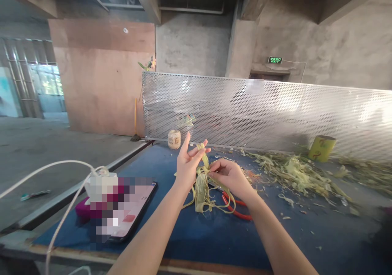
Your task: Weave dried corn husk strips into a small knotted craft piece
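Observation:
My left hand (187,162) is raised above the blue table (196,234), index finger up, with a pale green husk strip (203,154) pinched between thumb and fingers. My right hand (230,177) is closed on the lower part of the same strips, just right of the left hand. A bundle of dried husk strips (202,191) hangs from both hands down to the table. Red-handled scissors (235,207) lie on the table under my right wrist.
A phone (131,211) with white cables lies at the left front. A small woven cup (174,139) and a yellow-green roll (321,147) stand by the perforated metal panel (275,111). Loose husk scraps (294,173) cover the right side.

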The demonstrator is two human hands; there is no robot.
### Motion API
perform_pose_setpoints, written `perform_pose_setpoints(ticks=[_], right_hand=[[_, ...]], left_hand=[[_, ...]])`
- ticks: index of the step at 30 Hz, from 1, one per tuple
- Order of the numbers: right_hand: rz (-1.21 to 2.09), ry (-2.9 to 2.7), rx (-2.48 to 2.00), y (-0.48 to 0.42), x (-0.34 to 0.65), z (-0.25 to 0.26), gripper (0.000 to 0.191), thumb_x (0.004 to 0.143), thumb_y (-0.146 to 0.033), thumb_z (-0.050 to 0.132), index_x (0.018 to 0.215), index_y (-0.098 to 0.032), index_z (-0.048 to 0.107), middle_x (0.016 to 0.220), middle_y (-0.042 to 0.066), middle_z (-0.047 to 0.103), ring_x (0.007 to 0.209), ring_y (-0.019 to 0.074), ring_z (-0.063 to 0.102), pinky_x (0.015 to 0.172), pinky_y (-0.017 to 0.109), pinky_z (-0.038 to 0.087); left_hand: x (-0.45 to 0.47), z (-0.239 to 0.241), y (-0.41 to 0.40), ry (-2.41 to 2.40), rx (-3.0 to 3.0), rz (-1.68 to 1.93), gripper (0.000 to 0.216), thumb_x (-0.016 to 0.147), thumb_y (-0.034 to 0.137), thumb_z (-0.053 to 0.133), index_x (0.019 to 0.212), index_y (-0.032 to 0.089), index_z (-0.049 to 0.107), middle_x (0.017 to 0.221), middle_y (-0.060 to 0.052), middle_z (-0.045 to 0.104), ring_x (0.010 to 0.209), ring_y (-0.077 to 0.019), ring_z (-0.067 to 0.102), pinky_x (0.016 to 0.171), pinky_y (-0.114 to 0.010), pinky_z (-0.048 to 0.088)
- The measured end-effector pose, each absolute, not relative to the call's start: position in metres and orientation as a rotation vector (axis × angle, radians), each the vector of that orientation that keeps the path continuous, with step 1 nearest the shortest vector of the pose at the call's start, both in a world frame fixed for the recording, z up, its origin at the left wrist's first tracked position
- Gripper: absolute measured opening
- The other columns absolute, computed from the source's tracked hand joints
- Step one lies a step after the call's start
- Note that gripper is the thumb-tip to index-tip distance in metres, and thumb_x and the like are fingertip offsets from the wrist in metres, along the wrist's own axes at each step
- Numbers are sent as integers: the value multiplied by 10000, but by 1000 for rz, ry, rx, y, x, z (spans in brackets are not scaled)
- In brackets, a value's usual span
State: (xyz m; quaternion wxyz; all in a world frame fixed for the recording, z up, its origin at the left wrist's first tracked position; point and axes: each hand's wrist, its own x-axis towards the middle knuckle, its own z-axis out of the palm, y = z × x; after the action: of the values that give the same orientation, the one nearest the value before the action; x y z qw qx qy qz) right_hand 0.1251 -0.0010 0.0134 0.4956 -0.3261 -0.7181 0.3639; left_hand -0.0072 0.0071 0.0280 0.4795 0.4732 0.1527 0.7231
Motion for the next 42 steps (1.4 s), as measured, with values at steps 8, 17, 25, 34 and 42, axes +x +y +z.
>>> perform_pose_setpoints(ticks=[8, 17, 25, 34, 42], right_hand=[[849, -1676, -786, -6, 136, 27, 118, 633, -245, 651, 623, -172, 559, 1117, 77, 541, 858, 168, 562, 738, 317, 440], [974, -1385, -667, 0, 133, 25, 137, 612, -263, 697, 629, -179, 591, 989, 34, 558, 868, 147, 549, 766, 271, 420], [998, -1359, -695, 1, 132, 21, 160, 618, -289, 697, 661, -175, 594, 698, 2, 609, 687, 119, 553, 685, 252, 417], [969, -1299, -723, 0, 133, 22, 179, 617, -309, 694, 687, -177, 594, 714, 5, 625, 665, 114, 562, 682, 255, 427], [932, -1428, -688, -2, 130, 23, 146, 633, -288, 678, 658, -185, 578, 808, 29, 629, 793, 146, 568, 726, 273, 427]], left_hand=[[-6, 29, 3, 465, 1225, 1771, 797, 711, 203, 632, 1365, 231, 178, 950, -97, 682, 750, -167, 655, 846, -362, 441], [1, 24, -3, 507, 1323, 1688, 841, 704, 236, 637, 1374, 230, 129, 911, -91, 692, 964, -232, 599, 904, -427, 410], [8, 24, -4, 461, 1328, 1593, 854, 725, 224, 617, 1379, 189, 69, 930, -104, 686, 1066, -212, 536, 957, -413, 358], [6, 24, -3, 456, 1332, 1573, 825, 727, 236, 612, 1377, 219, 104, 948, -101, 681, 1000, -220, 580, 937, -412, 380], [5, 24, -6, 507, 1352, 1643, 772, 715, 229, 618, 1363, 197, 198, 876, -92, 699, 916, -224, 618, 905, -425, 410]])
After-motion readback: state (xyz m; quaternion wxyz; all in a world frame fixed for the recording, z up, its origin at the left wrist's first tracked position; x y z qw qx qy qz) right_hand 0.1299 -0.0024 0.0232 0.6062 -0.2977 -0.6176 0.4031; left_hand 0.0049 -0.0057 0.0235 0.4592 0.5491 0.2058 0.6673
